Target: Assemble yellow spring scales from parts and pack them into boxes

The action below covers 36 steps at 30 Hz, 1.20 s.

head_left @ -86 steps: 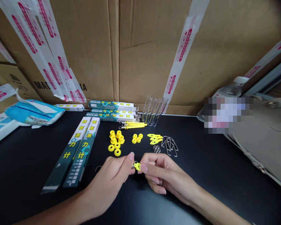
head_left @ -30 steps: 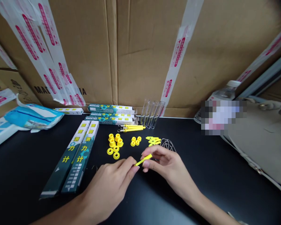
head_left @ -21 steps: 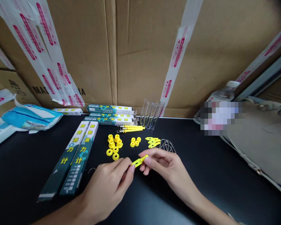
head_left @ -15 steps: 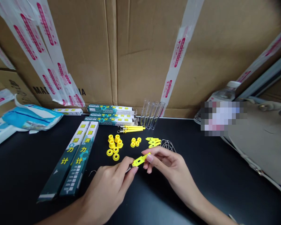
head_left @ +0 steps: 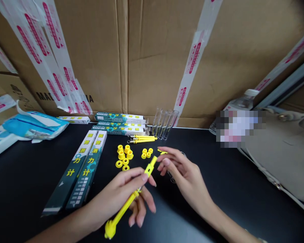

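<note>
My left hand (head_left: pixel 126 184) pinches a yellow spring scale rod (head_left: pixel 123 208) between thumb and fingers near its upper end. The rod slants up to the right. A flat yellow end piece with a hole (head_left: pixel 149 168) sticks out past the thumb, and a knob forms the lower end. My right hand (head_left: pixel 186 173) hovers just right of that tip, its fingers slightly bent and apart, with nothing visible in them. Behind its fingertips lie small flat yellow pieces (head_left: pixel 163 153), partly covered. Wire hooks (head_left: pixel 171 178) show beside the hand, mostly hidden.
Yellow collars (head_left: pixel 121 155) and smaller yellow rings (head_left: pixel 148 154) lie ahead. Yellow rods (head_left: pixel 143 138), clear tubes (head_left: pixel 164 125) and printed boxes (head_left: pixel 120 117) are behind them. Two long boxes (head_left: pixel 84 172) lie left; a blue packet (head_left: pixel 35 125), a bottle (head_left: pixel 245 99) and a bag (head_left: pixel 281 152) flank the table.
My left hand has turned, so the rod's long body and knob now show below it. The right hand has let go of the yellow end piece and moved slightly away.
</note>
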Available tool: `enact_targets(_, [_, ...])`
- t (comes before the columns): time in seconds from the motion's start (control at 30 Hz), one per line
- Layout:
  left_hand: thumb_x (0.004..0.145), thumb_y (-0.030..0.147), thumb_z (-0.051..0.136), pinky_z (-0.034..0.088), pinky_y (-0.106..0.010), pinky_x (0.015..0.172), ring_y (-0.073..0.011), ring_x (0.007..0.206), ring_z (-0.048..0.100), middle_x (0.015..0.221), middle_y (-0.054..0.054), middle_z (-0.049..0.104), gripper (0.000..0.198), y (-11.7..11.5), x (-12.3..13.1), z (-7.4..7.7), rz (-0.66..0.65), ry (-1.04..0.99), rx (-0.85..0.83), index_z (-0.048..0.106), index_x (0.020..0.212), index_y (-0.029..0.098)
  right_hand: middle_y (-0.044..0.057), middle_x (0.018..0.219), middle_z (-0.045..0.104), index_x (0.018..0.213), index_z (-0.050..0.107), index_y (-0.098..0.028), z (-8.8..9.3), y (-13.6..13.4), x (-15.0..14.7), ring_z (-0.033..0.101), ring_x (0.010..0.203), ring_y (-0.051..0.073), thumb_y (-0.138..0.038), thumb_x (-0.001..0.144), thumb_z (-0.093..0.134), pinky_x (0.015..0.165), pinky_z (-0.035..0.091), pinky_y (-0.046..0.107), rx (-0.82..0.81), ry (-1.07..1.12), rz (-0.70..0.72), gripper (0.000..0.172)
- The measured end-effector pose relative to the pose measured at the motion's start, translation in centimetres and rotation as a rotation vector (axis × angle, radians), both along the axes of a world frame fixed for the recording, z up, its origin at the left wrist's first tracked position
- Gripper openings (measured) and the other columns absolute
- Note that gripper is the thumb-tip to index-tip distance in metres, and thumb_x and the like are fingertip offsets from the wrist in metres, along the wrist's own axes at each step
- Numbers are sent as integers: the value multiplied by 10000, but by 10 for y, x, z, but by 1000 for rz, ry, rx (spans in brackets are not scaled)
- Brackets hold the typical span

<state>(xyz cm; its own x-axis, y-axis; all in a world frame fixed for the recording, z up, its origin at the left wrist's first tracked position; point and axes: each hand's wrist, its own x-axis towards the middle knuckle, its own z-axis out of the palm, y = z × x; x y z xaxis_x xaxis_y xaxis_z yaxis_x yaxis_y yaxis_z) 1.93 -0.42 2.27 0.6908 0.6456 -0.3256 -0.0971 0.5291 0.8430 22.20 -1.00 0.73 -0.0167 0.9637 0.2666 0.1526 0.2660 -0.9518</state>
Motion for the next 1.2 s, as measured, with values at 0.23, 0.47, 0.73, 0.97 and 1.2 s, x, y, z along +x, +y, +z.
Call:
enact_targets(0.23, [891,458,714,579,-261,689,-207,782,759,889,-106,788,341,13,-5,4,308,-147,143,579,1019,172,57,875,712,1149,615,-195,1,7,10,700,716,186,-449,1004,512,662,606,332,-6,-10,-101,311])
enact_targets(0.47, [931,491,619,587,-290,738,-211,851,727,930,-89,758,355,13,1,-11,487,140,499,693,930,143,65,937,708,1061,679,-207,11,14,37,661,809,204,-294,985,569,739,532,346,261,-663,-59,159])
enact_targets(0.73, [909,472,617,476,-256,569,-130,571,592,817,-76,738,366,16,2,-16,433,240,528,728,880,125,60,941,672,963,700,-217,13,20,63,659,858,213,-261,925,668,800,520,361,128,-837,175,66])
enact_targets(0.97, [915,468,623,393,-249,543,-104,511,479,763,-39,718,367,17,1,-19,381,264,553,679,1066,138,20,861,675,1013,693,-252,9,20,58,647,734,176,-305,903,690,692,515,301,103,-787,168,122])
enact_targets(1.2, [900,455,638,424,-264,591,-120,544,523,819,-63,753,308,16,1,-20,358,301,583,687,908,151,-18,717,667,945,719,-246,11,20,58,590,596,142,-294,884,685,558,450,254,87,-685,158,85])
